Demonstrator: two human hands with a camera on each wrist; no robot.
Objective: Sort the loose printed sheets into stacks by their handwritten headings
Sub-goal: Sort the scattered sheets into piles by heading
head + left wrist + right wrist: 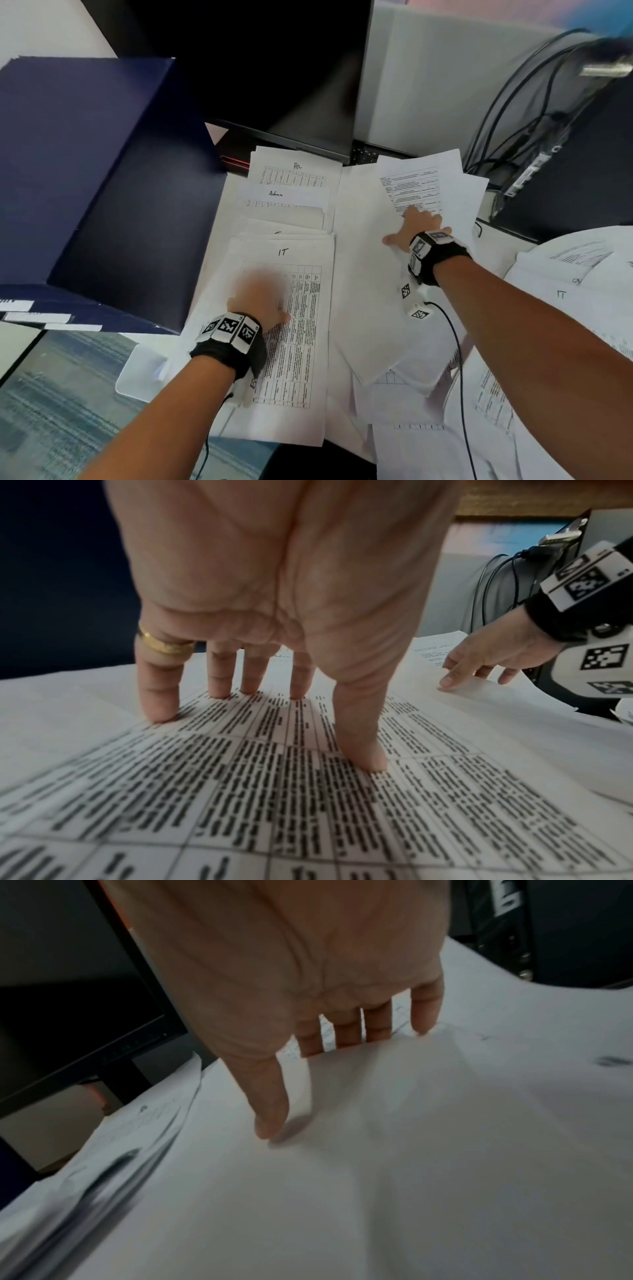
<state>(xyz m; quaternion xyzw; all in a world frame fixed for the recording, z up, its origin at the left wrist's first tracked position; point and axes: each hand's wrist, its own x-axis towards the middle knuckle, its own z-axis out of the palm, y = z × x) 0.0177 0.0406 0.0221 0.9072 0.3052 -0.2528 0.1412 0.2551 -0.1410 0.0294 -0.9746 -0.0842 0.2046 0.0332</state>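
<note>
A stack headed "IT" (291, 342) lies in front of me, its top sheet a dense printed table (308, 791). My left hand (263, 298) presses on it with straight, spread fingertips (159, 712). Behind it lie stacks headed "Admin" (284, 198) and "Hr" (296, 171). My right hand (416, 224) lies flat, fingers straight, on a loose pile of sheets (428, 192) at the centre right; in the right wrist view its thumb (270, 1121) touches blank white paper (377, 1150). Another sheet marked "IT" (561, 294) lies at the far right.
A large dark blue box (89, 178) stands at the left against the stacks. A black monitor (274, 75) stands behind them. A computer tower (582, 164) with cables (507, 113) is at the back right. More loose sheets (496, 394) spread under my right forearm.
</note>
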